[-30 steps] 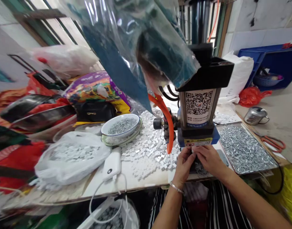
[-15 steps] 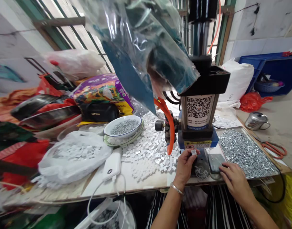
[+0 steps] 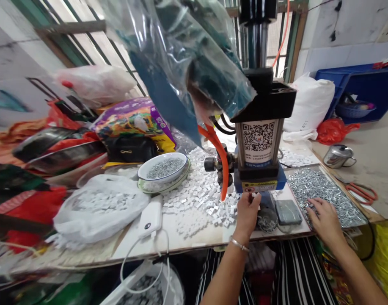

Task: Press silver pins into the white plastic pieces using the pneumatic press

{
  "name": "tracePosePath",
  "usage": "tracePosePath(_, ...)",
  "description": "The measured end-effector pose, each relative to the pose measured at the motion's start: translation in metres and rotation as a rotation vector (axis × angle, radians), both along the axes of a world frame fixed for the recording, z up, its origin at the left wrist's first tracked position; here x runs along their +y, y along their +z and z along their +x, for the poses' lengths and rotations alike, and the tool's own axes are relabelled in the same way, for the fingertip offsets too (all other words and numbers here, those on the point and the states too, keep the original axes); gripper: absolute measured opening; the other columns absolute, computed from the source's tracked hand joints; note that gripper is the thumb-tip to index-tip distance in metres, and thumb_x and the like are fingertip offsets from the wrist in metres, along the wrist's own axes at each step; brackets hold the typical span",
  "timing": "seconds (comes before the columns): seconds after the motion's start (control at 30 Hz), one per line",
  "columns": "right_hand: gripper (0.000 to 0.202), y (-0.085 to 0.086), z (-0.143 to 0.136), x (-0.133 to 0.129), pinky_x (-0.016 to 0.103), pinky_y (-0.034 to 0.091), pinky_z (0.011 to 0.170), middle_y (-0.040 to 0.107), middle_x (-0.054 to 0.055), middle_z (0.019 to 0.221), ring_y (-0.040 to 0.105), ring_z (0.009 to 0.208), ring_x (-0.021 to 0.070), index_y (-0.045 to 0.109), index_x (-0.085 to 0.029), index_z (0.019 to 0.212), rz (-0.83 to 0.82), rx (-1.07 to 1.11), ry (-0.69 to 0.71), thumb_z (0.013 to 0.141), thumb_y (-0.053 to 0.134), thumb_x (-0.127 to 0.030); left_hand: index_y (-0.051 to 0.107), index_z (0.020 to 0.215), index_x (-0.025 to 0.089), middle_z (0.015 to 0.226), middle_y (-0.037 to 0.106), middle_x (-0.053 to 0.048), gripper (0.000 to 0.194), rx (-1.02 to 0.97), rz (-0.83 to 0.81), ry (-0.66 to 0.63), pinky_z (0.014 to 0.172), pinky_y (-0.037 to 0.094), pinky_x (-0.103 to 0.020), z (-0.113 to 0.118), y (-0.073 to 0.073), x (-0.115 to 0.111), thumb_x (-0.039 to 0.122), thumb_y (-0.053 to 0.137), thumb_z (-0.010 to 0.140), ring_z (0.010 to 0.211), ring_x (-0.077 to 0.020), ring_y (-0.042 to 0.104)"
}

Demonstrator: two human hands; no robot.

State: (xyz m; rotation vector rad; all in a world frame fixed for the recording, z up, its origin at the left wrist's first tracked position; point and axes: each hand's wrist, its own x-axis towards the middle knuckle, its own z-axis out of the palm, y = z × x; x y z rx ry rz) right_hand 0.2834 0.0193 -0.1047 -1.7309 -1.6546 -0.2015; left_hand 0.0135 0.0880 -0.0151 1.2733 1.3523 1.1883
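My left hand [image 3: 248,212] is under the head of a black and blue press [image 3: 260,169], its thumb and fingers pinched together. A small white plastic block is between them, mostly hidden by the fingers. My right hand [image 3: 326,220] lies with fingers apart on the near left part of a tray full of small metal pins [image 3: 327,195]; nothing shows in its grip. Between the hands are a grey box-shaped pedal or switch [image 3: 288,212] and a small heap of metal pins [image 3: 266,223].
Loose white blocks [image 3: 196,186] cover the table left of the press. A bowl of pins [image 3: 167,167], a white power bank [image 3: 151,216] and a plastic bag of blocks [image 3: 98,207] stand further left. Scissors [image 3: 361,192] and a metal mug [image 3: 339,156] lie to the right.
My left hand has gone up and forward under the press with the white block. My right hand has left the grey box and moved right onto the pins.
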Motion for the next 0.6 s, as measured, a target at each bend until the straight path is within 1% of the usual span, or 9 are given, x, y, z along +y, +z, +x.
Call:
tracePosePath(0.07, 0.039, -0.009, 0.008, 0.002, 0.051, 0.047, 0.089, 0.062, 0.018, 0.112, 0.056, 0.105, 0.0347, 0.071, -0.016, 0.111, -0.063, -0.099, -0.097, 0.096, 0.045, -0.042, 0.066, 0.066, 0.018, 0.068, 0.065, -0.001, 0.025, -0.010, -0.023, 0.005, 0.070, 0.043, -0.028, 0.004, 0.000, 0.004, 0.036, 0.063, 0.082, 0.070, -0.0168, 0.059)
tracePosePath(0.1, 0.038, -0.013, 0.009, 0.002, 0.050, 0.047, 0.088, 0.062, 0.018, 0.114, 0.056, 0.104, 0.0344, 0.072, -0.016, 0.108, -0.088, -0.131, -0.116, 0.096, 0.046, -0.041, 0.065, 0.065, 0.018, 0.068, 0.065, -0.001, 0.026, -0.014, -0.025, 0.016, 0.070, 0.042, -0.028, 0.006, -0.001, 0.005, 0.036, 0.062, 0.082, 0.070, -0.0166, 0.059)
tracePosePath(0.17, 0.031, -0.016, 0.009, 0.002, 0.048, 0.047, 0.088, 0.062, 0.017, 0.115, 0.055, 0.104, 0.0329, 0.072, -0.018, 0.099, -0.103, -0.153, -0.115, 0.095, 0.048, -0.037, 0.065, 0.071, 0.018, 0.069, 0.064, 0.000, 0.023, 0.004, -0.024, 0.077, 0.067, 0.041, -0.028, 0.009, -0.001, 0.005, 0.038, 0.065, 0.081, 0.069, -0.0160, 0.057)
tracePosePath(0.27, 0.025, -0.014, 0.007, 0.001, 0.046, 0.046, 0.089, 0.064, 0.015, 0.111, 0.055, 0.104, 0.0310, 0.069, -0.019, 0.086, -0.082, -0.126, -0.104, 0.095, 0.049, -0.031, 0.062, 0.081, 0.019, 0.070, 0.062, 0.002, 0.024, 0.074, -0.039, 0.150, 0.066, 0.041, -0.028, 0.010, 0.000, 0.004, 0.041, 0.072, 0.078, 0.067, -0.0161, 0.056)
tracePosePath(0.37, 0.022, -0.012, 0.008, 0.002, 0.047, 0.044, 0.091, 0.064, 0.015, 0.107, 0.056, 0.104, 0.0308, 0.068, -0.019, 0.082, -0.034, -0.045, -0.093, 0.093, 0.051, -0.029, 0.059, 0.086, 0.020, 0.076, 0.064, 0.000, 0.024, 0.042, -0.024, 0.090, 0.070, 0.044, -0.030, 0.004, 0.004, -0.001, 0.042, 0.066, 0.083, 0.072, -0.0176, 0.058)
tracePosePath(0.43, 0.023, -0.011, 0.011, 0.003, 0.047, 0.045, 0.092, 0.065, 0.015, 0.104, 0.057, 0.101, 0.0297, 0.068, -0.019, 0.082, -0.003, 0.013, -0.066, 0.092, 0.052, -0.030, 0.058, 0.091, 0.021, 0.083, 0.065, -0.001, 0.022, 0.017, 0.073, 0.104, 0.073, 0.045, -0.030, -0.004, 0.006, -0.011, 0.043, 0.060, 0.089, 0.077, -0.0182, 0.059)
tracePosePath(0.5, 0.024, -0.010, 0.013, 0.002, 0.046, 0.046, 0.091, 0.066, 0.013, 0.101, 0.058, 0.099, 0.0281, 0.068, -0.019, 0.084, 0.021, 0.051, -0.050, 0.093, 0.051, -0.033, 0.058, 0.092, 0.022, 0.083, 0.063, -0.001, 0.019, 0.053, 0.172, 0.134, 0.075, 0.045, -0.030, -0.012, 0.005, -0.026, 0.040, 0.058, 0.092, 0.078, -0.0182, 0.058)
tracePosePath(0.53, 0.025, -0.008, 0.014, 0.001, 0.045, 0.047, 0.091, 0.066, 0.013, 0.102, 0.059, 0.099, 0.0274, 0.068, -0.019, 0.086, 0.033, 0.076, -0.048, 0.094, 0.051, -0.035, 0.059, 0.090, 0.022, 0.082, 0.062, -0.001, 0.016, 0.089, 0.200, 0.115, 0.075, 0.045, -0.030, -0.015, 0.003, -0.035, 0.038, 0.058, 0.092, 0.078, -0.0183, 0.058)
tracePosePath(0.6, 0.025, -0.002, 0.012, -0.003, 0.045, 0.047, 0.092, 0.066, 0.012, 0.104, 0.059, 0.101, 0.0269, 0.068, -0.019, 0.089, 0.066, 0.156, -0.037, 0.095, 0.052, -0.038, 0.063, 0.090, 0.022, 0.084, 0.064, -0.002, 0.011, 0.185, 0.242, -0.025, 0.077, 0.045, -0.031, -0.019, -0.002, -0.052, 0.030, 0.058, 0.092, 0.081, -0.0192, 0.059)
